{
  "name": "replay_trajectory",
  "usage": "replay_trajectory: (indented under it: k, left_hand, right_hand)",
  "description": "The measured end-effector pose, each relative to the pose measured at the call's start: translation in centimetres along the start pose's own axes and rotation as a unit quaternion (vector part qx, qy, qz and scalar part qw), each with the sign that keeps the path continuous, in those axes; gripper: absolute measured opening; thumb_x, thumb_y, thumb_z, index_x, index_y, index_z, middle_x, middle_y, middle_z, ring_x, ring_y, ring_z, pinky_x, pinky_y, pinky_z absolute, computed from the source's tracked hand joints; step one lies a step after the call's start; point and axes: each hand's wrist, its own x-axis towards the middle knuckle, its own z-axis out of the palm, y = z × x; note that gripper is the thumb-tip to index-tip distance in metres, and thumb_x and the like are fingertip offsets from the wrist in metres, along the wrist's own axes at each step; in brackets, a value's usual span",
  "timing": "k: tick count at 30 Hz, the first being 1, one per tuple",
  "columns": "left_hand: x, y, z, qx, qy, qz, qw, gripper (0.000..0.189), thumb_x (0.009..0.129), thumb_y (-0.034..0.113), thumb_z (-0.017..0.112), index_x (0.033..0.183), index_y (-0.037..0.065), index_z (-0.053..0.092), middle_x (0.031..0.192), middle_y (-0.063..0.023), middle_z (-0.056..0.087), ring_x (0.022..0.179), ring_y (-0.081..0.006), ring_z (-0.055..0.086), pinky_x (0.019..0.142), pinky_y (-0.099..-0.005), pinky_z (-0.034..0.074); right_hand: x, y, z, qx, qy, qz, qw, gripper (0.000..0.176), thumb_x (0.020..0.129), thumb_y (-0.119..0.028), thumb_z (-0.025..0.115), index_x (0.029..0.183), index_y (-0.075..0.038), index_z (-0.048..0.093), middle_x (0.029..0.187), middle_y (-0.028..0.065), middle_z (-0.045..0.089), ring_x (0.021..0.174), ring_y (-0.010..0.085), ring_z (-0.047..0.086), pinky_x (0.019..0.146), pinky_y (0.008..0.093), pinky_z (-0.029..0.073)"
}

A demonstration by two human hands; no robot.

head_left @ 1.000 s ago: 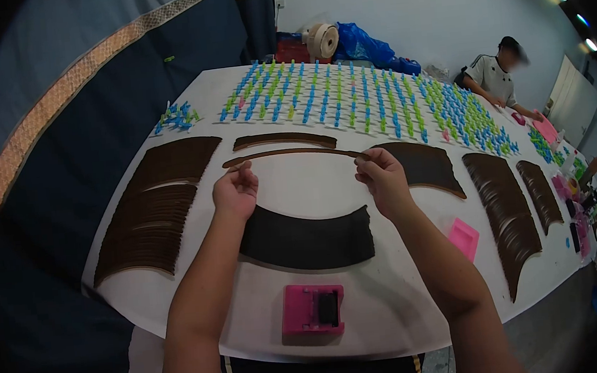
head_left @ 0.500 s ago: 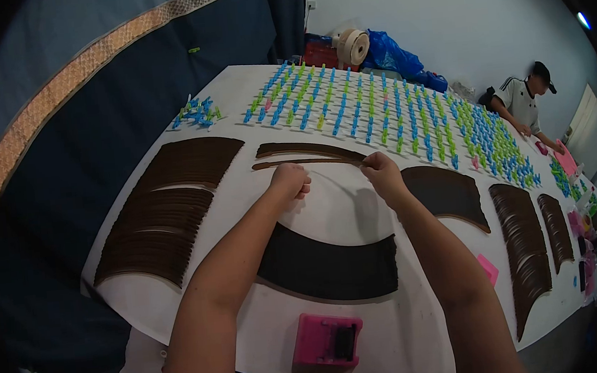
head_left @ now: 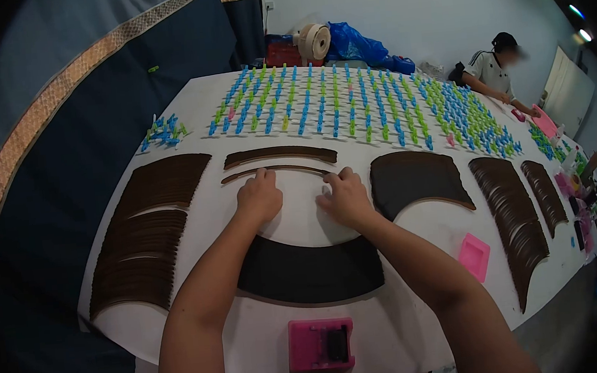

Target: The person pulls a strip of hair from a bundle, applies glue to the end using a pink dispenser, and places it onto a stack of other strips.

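Note:
A thin curved brown strip lies on the white table, bowed upward in the middle. My left hand has its fingers curled at the strip's left half, with the fingertips on it. At the strip's right end, the fingers of my right hand pinch it. Just beyond lies a small stack of similar brown strips. Nearer me, below both hands, is a wide curved black sheet of strips or layers. A second dark curved piece rests right of my right hand.
Overlapping brown strips cover the left side; more brown strips lie at right. Rows of blue and green clips fill the back. A pink device and pink tray are near. Another person works at far right.
Both hands have come together a little with the strip, which now bows more. My view has shifted, so the table's contents appear further left.

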Motion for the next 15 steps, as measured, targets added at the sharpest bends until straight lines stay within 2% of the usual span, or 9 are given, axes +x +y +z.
replay_trajectory:
  k: [1, 5, 7, 15]
  left_hand:
    - [0.1, -0.2, 0.2, 0.016, 0.011, 0.009, 1.000, 0.041, 0.096, 0.019, 0.056, 0.133, 0.002, 0.058, 0.139, -0.0202, 0.059, 0.115, -0.0430, 0.066, 0.099, -0.0560, 0.054]
    - [0.8, -0.8, 0.9, 0.042, 0.036, 0.029, 0.998, 0.043, 0.098, 0.025, 0.058, 0.134, 0.002, 0.057, 0.140, -0.0192, 0.059, 0.111, -0.0417, 0.068, 0.095, -0.0554, 0.057]
    - [1.2, -0.9, 1.0, 0.034, 0.034, 0.026, 0.998, 0.042, 0.098, 0.026, 0.060, 0.133, 0.003, 0.056, 0.139, -0.0193, 0.059, 0.112, -0.0426, 0.067, 0.097, -0.0560, 0.055]
    - [2.2, -0.8, 1.0, 0.029, 0.043, 0.018, 0.998, 0.041, 0.100, 0.029, 0.062, 0.133, 0.005, 0.056, 0.141, -0.0179, 0.059, 0.111, -0.0420, 0.069, 0.095, -0.0548, 0.056]
  right_hand:
    - [-0.2, -0.2, -0.1, -0.041, -0.034, 0.010, 0.999, 0.056, 0.089, -0.041, 0.075, 0.132, -0.005, 0.067, 0.127, 0.0231, 0.059, 0.119, 0.0418, 0.058, 0.100, 0.0526, 0.050]
    - [0.0, -1.1, -0.7, -0.075, -0.068, 0.061, 0.993, 0.061, 0.092, -0.049, 0.072, 0.134, -0.004, 0.067, 0.128, 0.0230, 0.059, 0.121, 0.0420, 0.058, 0.101, 0.0542, 0.049]
    - [0.6, -1.2, -0.8, -0.085, -0.083, 0.076, 0.990, 0.067, 0.096, -0.057, 0.066, 0.139, -0.006, 0.065, 0.129, 0.0262, 0.060, 0.124, 0.0436, 0.057, 0.106, 0.0517, 0.048]
    - [2.7, -1.3, -1.3, -0.085, -0.108, 0.111, 0.984, 0.070, 0.095, -0.060, 0.066, 0.144, -0.009, 0.063, 0.135, 0.0258, 0.059, 0.127, 0.0429, 0.059, 0.107, 0.0515, 0.048]
